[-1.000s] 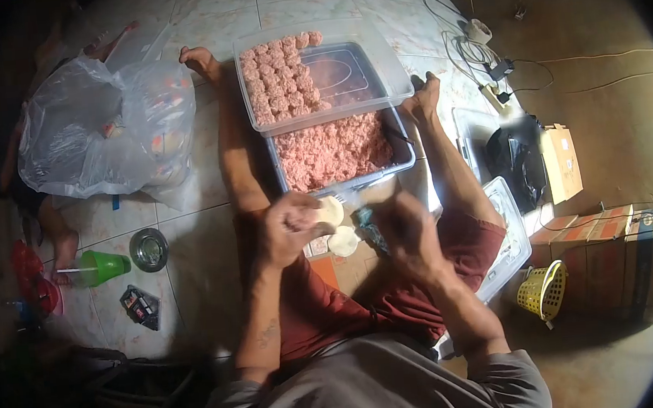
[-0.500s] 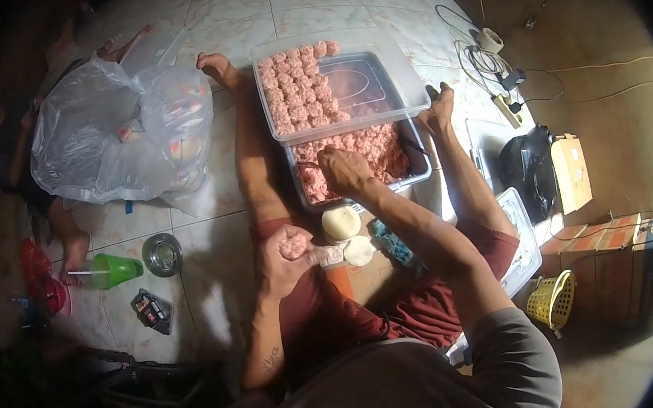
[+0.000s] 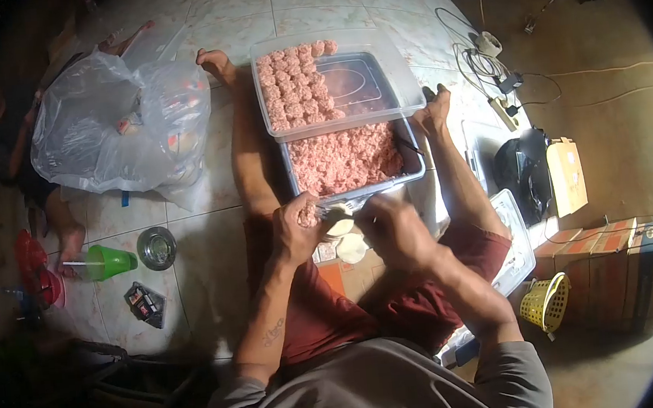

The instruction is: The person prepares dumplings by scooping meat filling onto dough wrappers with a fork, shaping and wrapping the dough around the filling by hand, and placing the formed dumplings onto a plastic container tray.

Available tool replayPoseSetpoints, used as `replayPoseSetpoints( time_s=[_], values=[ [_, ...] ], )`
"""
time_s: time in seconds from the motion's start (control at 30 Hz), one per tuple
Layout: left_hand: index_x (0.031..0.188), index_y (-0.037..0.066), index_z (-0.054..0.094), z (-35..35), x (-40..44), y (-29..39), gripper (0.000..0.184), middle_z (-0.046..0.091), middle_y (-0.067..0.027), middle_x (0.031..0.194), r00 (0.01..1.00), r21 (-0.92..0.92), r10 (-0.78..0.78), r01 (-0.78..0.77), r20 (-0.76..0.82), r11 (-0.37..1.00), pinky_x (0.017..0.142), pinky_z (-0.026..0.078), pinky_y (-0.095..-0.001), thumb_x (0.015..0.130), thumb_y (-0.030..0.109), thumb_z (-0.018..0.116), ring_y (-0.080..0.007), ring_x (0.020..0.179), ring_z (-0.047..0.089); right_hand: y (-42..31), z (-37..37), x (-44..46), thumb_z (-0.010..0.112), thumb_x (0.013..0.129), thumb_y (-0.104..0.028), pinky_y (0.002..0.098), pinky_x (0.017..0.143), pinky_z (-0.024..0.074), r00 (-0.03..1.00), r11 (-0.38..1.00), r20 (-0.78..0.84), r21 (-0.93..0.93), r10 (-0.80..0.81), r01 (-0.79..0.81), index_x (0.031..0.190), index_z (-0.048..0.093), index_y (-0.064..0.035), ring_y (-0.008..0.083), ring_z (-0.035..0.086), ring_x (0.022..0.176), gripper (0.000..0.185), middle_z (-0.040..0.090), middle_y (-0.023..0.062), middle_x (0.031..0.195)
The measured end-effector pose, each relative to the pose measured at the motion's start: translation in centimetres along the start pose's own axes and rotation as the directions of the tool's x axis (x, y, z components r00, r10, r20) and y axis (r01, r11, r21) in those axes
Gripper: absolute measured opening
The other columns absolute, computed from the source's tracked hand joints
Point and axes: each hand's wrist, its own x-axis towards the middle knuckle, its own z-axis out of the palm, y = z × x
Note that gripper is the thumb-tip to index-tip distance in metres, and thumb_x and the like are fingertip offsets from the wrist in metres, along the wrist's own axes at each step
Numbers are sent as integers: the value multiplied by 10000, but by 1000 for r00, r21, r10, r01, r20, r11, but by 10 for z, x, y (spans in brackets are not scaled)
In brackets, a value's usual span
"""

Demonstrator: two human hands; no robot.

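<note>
My left hand (image 3: 296, 234) is closed around a lump of pink minced meat (image 3: 307, 215), just below the near edge of a tub. My right hand (image 3: 400, 232), smeared by motion, is curled near it; a thin dark tool seems to stick out towards the left hand, too blurred to name. Between and below the hands lie round pale dough wrappers (image 3: 351, 248), partly hidden. The tub (image 3: 423, 166) is full of loose minced meat (image 3: 346, 159). Across its far side rests a clear plastic tray (image 3: 402, 88) with rows of meat balls (image 3: 293, 86) on its left part.
To the left are a large plastic bag (image 3: 88, 139), a green cup (image 3: 110, 260), a glass ashtray (image 3: 157, 248) and another person's foot (image 3: 72, 242). Cables (image 3: 477, 66), a black bag (image 3: 524, 171), a yellow basket (image 3: 545, 303) and cardboard boxes (image 3: 604, 273) stand on the right.
My right hand has come back from over the minced meat towards my body. My left hand has risen towards the tub, still holding its meat lump, and both hands are now close together.
</note>
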Motion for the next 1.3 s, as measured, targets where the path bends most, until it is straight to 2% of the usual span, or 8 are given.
replayPoseSetpoints(
  time_s=[0.23, 0.3, 0.5, 0.63, 0.9, 0.97, 1.17, 1.3],
  values=[
    [981, 62, 683, 14, 0, 22, 361, 690, -47, 785, 924, -352, -376, 375, 66, 858, 653, 534, -314, 779, 261, 905, -140, 728, 664, -12, -16, -42, 684, 895, -19, 417, 631, 507, 964, 990, -254, 138, 71, -36, 926, 647, 25, 333, 650, 698, 65, 620, 175, 814],
    [1032, 54, 680, 11, 4, 22, 423, 704, -50, 845, 984, 34, -140, 138, 107, 990, 714, 570, -312, 740, 228, 934, -141, 777, 678, 0, -4, -44, 689, 887, -7, 415, 635, 495, 960, 982, -273, 188, 59, -7, 942, 632, 16, 334, 638, 716, 83, 605, 178, 838],
    [845, 59, 613, -5, 7, 39, 297, 700, -68, 802, 992, -560, -14, 81, 123, 824, 592, 538, -295, 811, 167, 888, -114, 730, 690, -19, -10, -52, 661, 894, -4, 458, 702, 512, 944, 980, -330, 189, 0, 66, 998, 613, 0, 418, 642, 832, 115, 597, 200, 941],
    [932, 35, 634, 2, 9, 37, 279, 696, -63, 809, 967, 232, -52, -8, 250, 973, 571, 532, -298, 821, 137, 868, -126, 678, 661, 0, 7, -44, 668, 884, 35, 407, 679, 497, 975, 993, -193, -70, -107, 95, 1038, 646, -1, 329, 629, 784, 159, 584, 155, 907],
    [1009, 32, 602, -10, -9, 34, 317, 626, -1, 827, 973, -6, 3, -1, 233, 1000, 684, 522, -244, 818, 68, 853, -95, 736, 618, -4, -6, -52, 691, 891, -49, 454, 684, 504, 953, 992, -296, 89, -57, 87, 1014, 630, -6, 402, 619, 798, 143, 578, 175, 899],
    [1004, -1, 614, -10, -17, 38, 382, 632, -17, 791, 998, -519, 24, 6, 51, 855, 664, 522, -274, 788, 111, 908, -114, 706, 599, -12, -7, -58, 672, 892, -28, 471, 686, 505, 944, 985, -325, 140, -53, 103, 1061, 625, -11, 410, 631, 844, 176, 582, 178, 919],
    [975, 21, 635, -9, -5, 18, 283, 662, -59, 819, 922, 209, -181, 113, 343, 971, 653, 516, -291, 821, 105, 856, -96, 749, 611, -1, 17, -51, 665, 924, -48, 429, 669, 530, 991, 991, -123, -128, -49, 33, 1050, 661, -30, 361, 643, 801, 128, 600, 155, 941],
    [1002, 35, 630, -10, -14, 22, 298, 635, -21, 859, 991, -298, -88, 114, 100, 948, 717, 513, -268, 803, 45, 851, -99, 755, 575, 21, -1, -47, 650, 878, -11, 453, 732, 513, 940, 999, -340, -40, -31, 18, 988, 650, -7, 392, 626, 855, 110, 610, 172, 891]
  ],
)
